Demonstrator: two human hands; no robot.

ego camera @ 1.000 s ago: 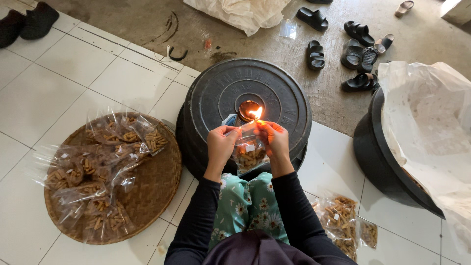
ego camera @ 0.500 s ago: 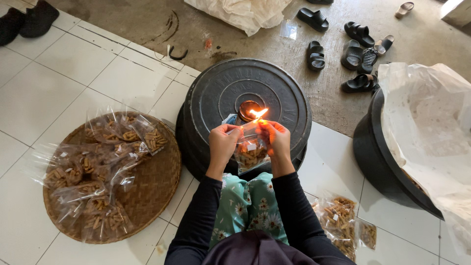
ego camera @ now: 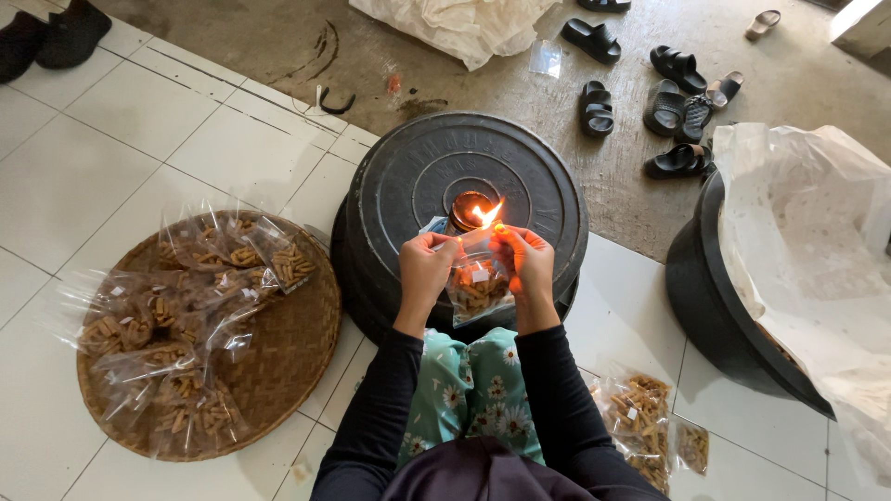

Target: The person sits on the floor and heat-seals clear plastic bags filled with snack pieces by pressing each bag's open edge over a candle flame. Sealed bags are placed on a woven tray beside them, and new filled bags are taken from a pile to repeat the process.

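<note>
My left hand (ego camera: 425, 269) and my right hand (ego camera: 524, 260) both pinch the top of a small clear plastic bag of brown snack sticks (ego camera: 478, 292). The bag's top edge is held at the flame (ego camera: 485, 214) of a small lamp (ego camera: 467, 210). The lamp stands in the middle of an upturned black round tub (ego camera: 418, 176) right in front of me. The bag hangs down between my wrists, over my lap.
A round woven tray (ego camera: 297, 343) on my left holds several filled snack bags (ego camera: 176, 315). More bags (ego camera: 640, 417) lie on the tiles at my right. A black tub lined with white plastic (ego camera: 798, 250) stands at right. Sandals (ego camera: 668, 102) lie on the concrete beyond.
The bag's top has shifted slightly along the flame between my hands. Nothing else has moved.
</note>
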